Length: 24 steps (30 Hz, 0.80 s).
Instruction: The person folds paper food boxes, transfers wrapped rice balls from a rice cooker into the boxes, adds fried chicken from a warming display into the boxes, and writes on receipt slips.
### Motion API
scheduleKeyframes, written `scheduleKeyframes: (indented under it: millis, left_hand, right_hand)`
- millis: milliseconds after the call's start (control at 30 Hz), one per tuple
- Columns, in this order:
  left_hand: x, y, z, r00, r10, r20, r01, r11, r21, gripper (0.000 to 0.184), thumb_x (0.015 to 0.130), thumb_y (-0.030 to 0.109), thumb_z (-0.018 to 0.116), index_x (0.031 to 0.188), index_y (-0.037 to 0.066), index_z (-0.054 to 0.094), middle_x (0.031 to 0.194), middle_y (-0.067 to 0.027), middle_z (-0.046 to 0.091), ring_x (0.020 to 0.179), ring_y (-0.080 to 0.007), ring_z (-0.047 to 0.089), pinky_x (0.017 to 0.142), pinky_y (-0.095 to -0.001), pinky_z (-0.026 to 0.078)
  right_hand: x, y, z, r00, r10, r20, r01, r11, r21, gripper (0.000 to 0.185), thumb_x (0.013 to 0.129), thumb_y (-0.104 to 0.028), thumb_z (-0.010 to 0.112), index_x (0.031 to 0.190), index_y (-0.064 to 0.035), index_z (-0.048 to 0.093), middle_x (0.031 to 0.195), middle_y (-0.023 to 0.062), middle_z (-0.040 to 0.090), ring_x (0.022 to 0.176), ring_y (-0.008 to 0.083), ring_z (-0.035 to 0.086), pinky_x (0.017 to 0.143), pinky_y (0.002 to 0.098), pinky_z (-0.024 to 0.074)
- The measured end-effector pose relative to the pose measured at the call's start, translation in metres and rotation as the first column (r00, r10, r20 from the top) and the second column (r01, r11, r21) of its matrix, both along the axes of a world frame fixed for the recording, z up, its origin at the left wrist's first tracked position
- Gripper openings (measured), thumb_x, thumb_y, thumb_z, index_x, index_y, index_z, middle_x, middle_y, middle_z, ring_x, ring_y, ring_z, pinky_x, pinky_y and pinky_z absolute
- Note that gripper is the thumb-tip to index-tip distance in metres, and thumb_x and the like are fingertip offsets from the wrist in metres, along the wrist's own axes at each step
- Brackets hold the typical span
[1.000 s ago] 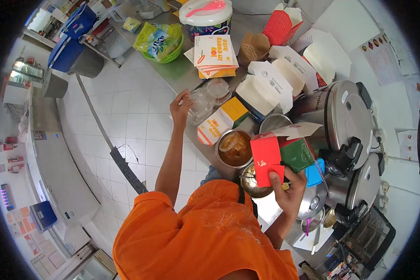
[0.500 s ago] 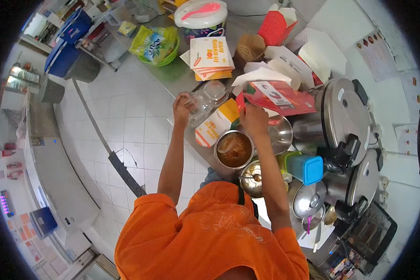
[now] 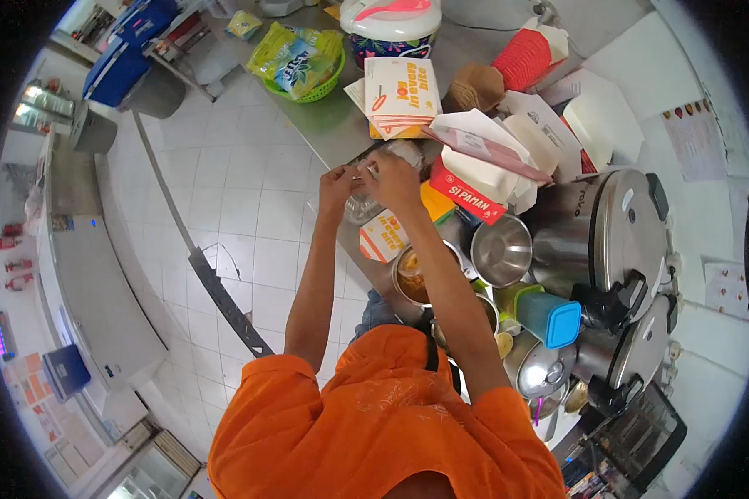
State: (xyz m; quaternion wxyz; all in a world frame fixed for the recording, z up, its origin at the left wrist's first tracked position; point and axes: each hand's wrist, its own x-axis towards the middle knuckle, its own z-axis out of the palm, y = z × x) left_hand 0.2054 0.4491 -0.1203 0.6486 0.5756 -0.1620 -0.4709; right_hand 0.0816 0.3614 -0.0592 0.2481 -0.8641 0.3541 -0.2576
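Both hands meet over the near edge of the steel table. My left hand (image 3: 336, 188) has its fingers closed at the clear plastic container (image 3: 359, 208). Right beside it, my right hand (image 3: 394, 180) is pinched; whatever lies between its fingertips is too small to make out. A red carton marked SI PAMAN (image 3: 468, 190) rests at the open white boxes, to the right of my right hand. Below the hands lies a white and yellow carton (image 3: 383, 237). The pot of brown sauce (image 3: 409, 273) is partly hidden by my right forearm.
Flat printed cartons (image 3: 401, 87), a green basket (image 3: 312, 93) and a white-lidded tub (image 3: 391, 18) stand farther back. To the right are an empty steel bowl (image 3: 502, 249), a blue-lidded container (image 3: 549, 316) and two large cookers (image 3: 595, 233).
My right hand has let go of the red carton, now at the white boxes, and moved left to my left hand. My left hand has shifted slightly right.
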Motion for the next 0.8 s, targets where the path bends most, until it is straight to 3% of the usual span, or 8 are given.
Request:
scheduleKeyframes:
  millis: [67, 167, 267, 367, 467, 567, 667, 800]
  left_hand:
    - [0.002, 0.002, -0.004, 0.997, -0.059, 0.041, 0.060, 0.998, -0.023, 0.023, 0.095, 0.017, 0.056, 0.105, -0.003, 0.062, 0.095, -0.0088, 0.066, 0.084, -0.0168, 0.068, 0.075, -0.0299, 0.058]
    - [0.000, 0.008, 0.011, 0.966, -0.101, 0.238, 0.112, 0.993, -0.032, 0.019, 0.096, 0.017, 0.055, 0.103, 0.001, 0.063, 0.095, -0.0061, 0.066, 0.088, -0.0151, 0.067, 0.080, -0.0304, 0.057]
    - [0.002, 0.012, 0.002, 0.992, -0.110, 0.069, 0.115, 0.991, -0.071, 0.016, 0.098, 0.019, 0.056, 0.101, 0.005, 0.063, 0.095, -0.0028, 0.066, 0.091, -0.0129, 0.065, 0.082, -0.0303, 0.056]
    - [0.001, 0.010, 0.006, 0.989, -0.148, -0.001, 0.148, 0.988, -0.051, 0.016, 0.099, 0.023, 0.056, 0.099, 0.008, 0.063, 0.095, -0.0003, 0.065, 0.092, -0.0116, 0.064, 0.082, -0.0308, 0.055]
    - [-0.001, 0.008, 0.007, 0.987, -0.100, 0.130, 0.101, 0.995, -0.004, 0.017, 0.099, 0.022, 0.057, 0.100, 0.007, 0.063, 0.094, 0.0001, 0.064, 0.092, -0.0113, 0.064, 0.080, -0.0296, 0.055]
    - [-0.001, 0.011, 0.000, 0.991, -0.067, 0.116, 0.074, 0.996, -0.050, 0.029, 0.096, 0.022, 0.059, 0.109, -0.003, 0.065, 0.098, -0.0083, 0.067, 0.091, -0.0157, 0.064, 0.085, -0.0307, 0.051]
    - [0.002, 0.019, -0.004, 0.972, 0.067, 0.226, -0.067, 0.998, -0.005, 0.027, 0.096, 0.020, 0.060, 0.107, -0.004, 0.064, 0.088, -0.0081, 0.068, 0.082, -0.0162, 0.065, 0.078, -0.0298, 0.053]
    - [0.013, 0.049, -0.060, 0.903, 0.056, 0.426, -0.125, 0.983, 0.135, 0.018, 0.093, 0.013, 0.062, 0.099, -0.003, 0.066, 0.077, -0.0058, 0.066, 0.071, -0.0152, 0.064, 0.066, -0.0293, 0.052]
  right_hand:
    - [0.012, -0.016, -0.023, 0.983, 0.014, -0.183, 0.014, 0.988, 0.154, 0.017, 0.082, -0.027, 0.068, 0.088, -0.0108, 0.070, 0.082, 0.0107, 0.070, 0.078, 0.0330, 0.069, 0.069, 0.0433, 0.0558]
    - [0.012, -0.018, -0.016, 0.970, 0.147, -0.192, -0.107, 0.973, 0.204, 0.020, 0.080, -0.031, 0.068, 0.080, -0.0113, 0.072, 0.078, 0.0100, 0.072, 0.079, 0.0307, 0.070, 0.070, 0.0440, 0.0554]
    - [0.004, -0.020, -0.005, 0.964, 0.220, -0.147, -0.187, 0.961, 0.205, 0.023, 0.078, -0.035, 0.068, 0.076, -0.0122, 0.071, 0.076, 0.0100, 0.071, 0.076, 0.0317, 0.070, 0.069, 0.0446, 0.0546]
    - [0.008, -0.024, -0.004, 0.949, 0.149, -0.277, -0.120, 0.986, 0.120, 0.023, 0.074, -0.035, 0.070, 0.079, -0.0131, 0.071, 0.077, 0.0102, 0.070, 0.076, 0.0313, 0.069, 0.067, 0.0437, 0.0538]
    - [0.008, -0.023, 0.004, 0.903, 0.253, -0.348, -0.208, 0.965, 0.161, 0.022, 0.075, -0.032, 0.068, 0.080, -0.0110, 0.068, 0.077, 0.0115, 0.069, 0.075, 0.0327, 0.068, 0.066, 0.0465, 0.0527]
    - [0.010, -0.019, -0.018, 0.937, 0.242, -0.250, -0.256, 0.966, -0.025, 0.016, 0.078, -0.024, 0.065, 0.078, -0.0078, 0.064, 0.076, 0.0132, 0.067, 0.074, 0.0347, 0.067, 0.065, 0.0481, 0.0522]
    - [0.008, -0.017, 0.000, 0.977, 0.130, -0.171, -0.141, 0.988, -0.057, 0.009, 0.080, -0.015, 0.062, 0.077, -0.0063, 0.060, 0.076, 0.0147, 0.065, 0.072, 0.0366, 0.065, 0.064, 0.0487, 0.0519]
    - [-0.004, -0.025, 0.047, 0.999, -0.044, 0.003, 0.044, 0.993, -0.106, 0.008, 0.080, -0.010, 0.062, 0.085, -0.0043, 0.060, 0.086, 0.0159, 0.062, 0.080, 0.0363, 0.064, 0.068, 0.0473, 0.0522]
